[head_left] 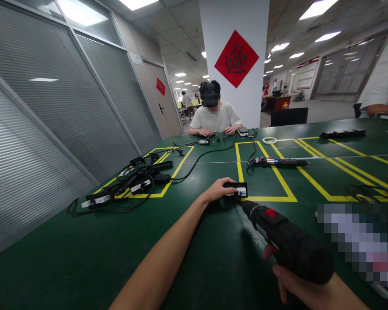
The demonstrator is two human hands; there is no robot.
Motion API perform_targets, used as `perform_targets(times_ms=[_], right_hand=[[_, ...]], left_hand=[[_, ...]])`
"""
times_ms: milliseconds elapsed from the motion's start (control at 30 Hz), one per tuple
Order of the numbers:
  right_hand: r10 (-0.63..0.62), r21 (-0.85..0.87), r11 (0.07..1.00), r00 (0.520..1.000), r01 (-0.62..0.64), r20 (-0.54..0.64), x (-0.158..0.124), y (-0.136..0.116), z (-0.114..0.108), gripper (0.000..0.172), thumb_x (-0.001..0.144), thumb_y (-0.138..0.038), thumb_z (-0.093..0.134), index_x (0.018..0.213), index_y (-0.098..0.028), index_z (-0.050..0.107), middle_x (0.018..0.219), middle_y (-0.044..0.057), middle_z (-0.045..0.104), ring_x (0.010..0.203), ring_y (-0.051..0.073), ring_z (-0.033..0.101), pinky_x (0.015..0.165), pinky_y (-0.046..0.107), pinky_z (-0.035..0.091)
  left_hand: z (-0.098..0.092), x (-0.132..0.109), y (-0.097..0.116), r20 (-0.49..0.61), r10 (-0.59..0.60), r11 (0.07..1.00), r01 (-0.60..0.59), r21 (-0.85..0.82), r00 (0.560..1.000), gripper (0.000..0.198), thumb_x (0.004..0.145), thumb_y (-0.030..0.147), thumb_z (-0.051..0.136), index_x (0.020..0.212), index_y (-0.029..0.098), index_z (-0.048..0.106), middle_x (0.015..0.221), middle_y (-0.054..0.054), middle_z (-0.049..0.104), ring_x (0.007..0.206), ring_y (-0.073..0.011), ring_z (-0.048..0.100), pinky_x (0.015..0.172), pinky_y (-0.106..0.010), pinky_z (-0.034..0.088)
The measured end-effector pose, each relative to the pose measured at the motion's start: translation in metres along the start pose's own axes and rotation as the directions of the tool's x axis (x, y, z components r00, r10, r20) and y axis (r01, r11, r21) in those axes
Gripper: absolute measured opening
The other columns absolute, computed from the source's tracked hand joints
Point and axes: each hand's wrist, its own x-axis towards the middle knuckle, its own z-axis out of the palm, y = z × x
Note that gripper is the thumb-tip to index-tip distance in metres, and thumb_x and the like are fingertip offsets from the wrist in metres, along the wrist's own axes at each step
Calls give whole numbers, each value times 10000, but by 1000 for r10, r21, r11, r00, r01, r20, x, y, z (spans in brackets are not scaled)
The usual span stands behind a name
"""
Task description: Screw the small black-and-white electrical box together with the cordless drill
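Note:
My right hand [287, 273] is closed around the handle of a black cordless drill [287, 234] with red accents. Its chuck points away from me and to the left, and the thin bit meets or nearly meets the near side of a small black box-shaped part [245, 189]; contact cannot be made out. A white label with blue marks shows on that part. My left hand [220, 189] grips the part at its left end and holds it on the green table [197, 241]. The fingertips lie over its top.
Black power strips and cables [139, 178] lie in a heap on the left. Beyond the part are a slim electric tool [280, 162] and a tape roll [270, 140]. A black rail [342, 134] lies far right. A person [215, 116] sits opposite. A blurred object [358, 245] is near right.

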Motion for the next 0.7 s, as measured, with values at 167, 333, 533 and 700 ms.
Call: perform_targets(times_ms=[167,333,533,700], right_hand=[[-4,81,997,997,-2,74,11,12,2,326,735,-275,556,1057,-232,533,572,-32,613,521,171,638,533,298,509],[-22,95,995,992,10,125,15,23,-3,246,697,-278,591,934,-221,555,593,-36,606,477,144,613,473,255,468],[0,135,991,990,-19,141,23,37,-4,242,711,-340,618,824,-186,470,619,-39,581,424,97,574,430,218,424],[-37,84,996,989,25,143,18,26,-9,346,691,-489,645,756,-189,485,628,-39,553,466,95,563,455,217,434]], left_hand=[[0,1,-2,4,-5,1000,5,-8,1000,392,707,340,642,1047,151,588,1018,-57,633,885,-171,586,797,-276,442],[2,1,-2,-2,-6,1000,6,-19,1000,384,706,329,640,1040,147,586,1002,-54,640,867,-167,590,767,-269,451],[1,0,0,1,4,1000,-4,-19,1000,380,710,328,638,1041,151,585,1016,-55,633,893,-168,585,802,-275,441],[0,1,-1,10,9,1000,-9,-26,1000,389,707,343,642,1040,150,582,1010,-55,632,886,-172,584,787,-275,447]])
